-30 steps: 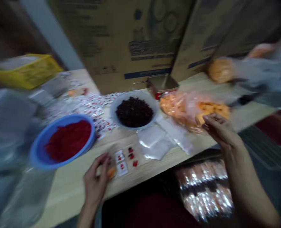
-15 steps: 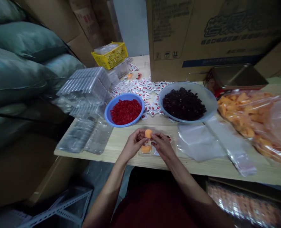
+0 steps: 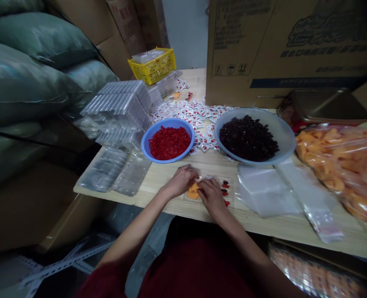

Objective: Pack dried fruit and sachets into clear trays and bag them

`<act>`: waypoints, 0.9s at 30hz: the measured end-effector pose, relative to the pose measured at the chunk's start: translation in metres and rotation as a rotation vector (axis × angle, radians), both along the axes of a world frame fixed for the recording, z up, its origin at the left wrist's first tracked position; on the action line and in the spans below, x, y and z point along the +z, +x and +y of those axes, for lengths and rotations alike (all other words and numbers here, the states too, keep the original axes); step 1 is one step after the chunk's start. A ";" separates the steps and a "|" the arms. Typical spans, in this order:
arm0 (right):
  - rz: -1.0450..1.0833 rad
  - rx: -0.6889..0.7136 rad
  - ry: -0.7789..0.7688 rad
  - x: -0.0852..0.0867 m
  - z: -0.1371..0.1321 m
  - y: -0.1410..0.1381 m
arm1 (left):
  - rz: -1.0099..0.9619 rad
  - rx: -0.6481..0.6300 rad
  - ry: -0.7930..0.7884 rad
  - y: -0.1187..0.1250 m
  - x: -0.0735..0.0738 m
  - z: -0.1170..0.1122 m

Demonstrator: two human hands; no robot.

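My left hand [image 3: 183,179] has its fingers closed at the upper side of a soft-looking orange piece [image 3: 193,191]. From the right, my right hand [image 3: 212,194] pinches at the same piece, its fingers partly covering it. Both hands are low over a clear plastic tray [image 3: 186,201] lying flat near the table's front edge. Small red and black pieces [image 3: 225,191] sit in the tray's right side. Just beyond the hands stand a blue bowl [image 3: 144,145] of red pieces and a larger pale bowl [image 3: 287,142] of black pieces.
Stacked clear trays [image 3: 116,103] and flat ones lie at left. Small printed sachets [image 3: 198,114] spread behind the bowls, near a yellow basket [image 3: 154,71]. Plastic bags [image 3: 267,190] and a bag of orange pieces [image 3: 335,159] lie at right. A large carton [image 3: 248,54] stands behind.
The orange piece, held up between both hands before, is now down at the tray. My right hand has shifted, showing more red and black pieces. The view has moved slightly.
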State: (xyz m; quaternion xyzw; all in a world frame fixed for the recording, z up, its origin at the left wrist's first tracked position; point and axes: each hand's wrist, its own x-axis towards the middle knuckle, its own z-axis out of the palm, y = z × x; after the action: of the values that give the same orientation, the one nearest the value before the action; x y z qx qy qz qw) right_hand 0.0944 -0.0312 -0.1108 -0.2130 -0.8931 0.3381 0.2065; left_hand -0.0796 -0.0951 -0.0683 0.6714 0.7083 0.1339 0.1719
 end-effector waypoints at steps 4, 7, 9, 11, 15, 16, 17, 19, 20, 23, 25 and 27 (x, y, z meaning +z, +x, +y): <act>-0.005 -0.067 0.023 0.001 -0.001 0.001 | 0.101 0.169 0.125 0.005 -0.011 -0.012; 0.191 -0.148 -0.197 0.012 -0.001 0.007 | 0.032 0.284 0.296 0.028 0.000 -0.025; 0.323 -0.218 -0.508 0.024 -0.002 0.012 | -0.061 0.262 0.421 0.054 0.011 -0.031; 0.392 -0.230 -0.922 0.036 -0.006 0.016 | -0.093 0.113 0.422 0.078 0.017 -0.034; 0.399 -0.137 -1.420 0.050 -0.011 0.030 | 0.063 0.069 0.276 0.089 0.000 -0.033; 0.389 -0.139 -1.405 0.052 -0.010 0.036 | 0.094 0.158 0.265 0.083 -0.007 -0.034; 0.375 -0.156 -1.339 0.052 -0.008 0.045 | 0.112 0.249 0.266 0.076 -0.013 -0.034; 0.346 -0.232 -1.079 0.051 0.005 0.069 | 0.110 0.365 0.306 0.063 -0.019 -0.033; 0.338 -0.297 -0.900 0.049 0.014 0.084 | 0.097 0.384 0.342 0.057 -0.019 -0.031; 0.316 -0.553 -0.430 0.048 0.046 0.135 | 0.046 0.386 0.463 0.047 -0.001 -0.023; 0.289 -0.682 -0.329 0.048 0.062 0.168 | 0.037 0.440 0.546 0.037 0.019 -0.020; 0.256 -0.752 -0.322 0.048 0.068 0.195 | 0.067 0.590 0.652 0.016 0.039 -0.023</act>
State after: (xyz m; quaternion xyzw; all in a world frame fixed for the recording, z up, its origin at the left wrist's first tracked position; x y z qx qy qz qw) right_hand 0.2891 0.0370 -0.0632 -0.5096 -0.6562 0.3980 0.3890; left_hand -0.0634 -0.1185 -0.0295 0.4636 0.7956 0.3718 -0.1176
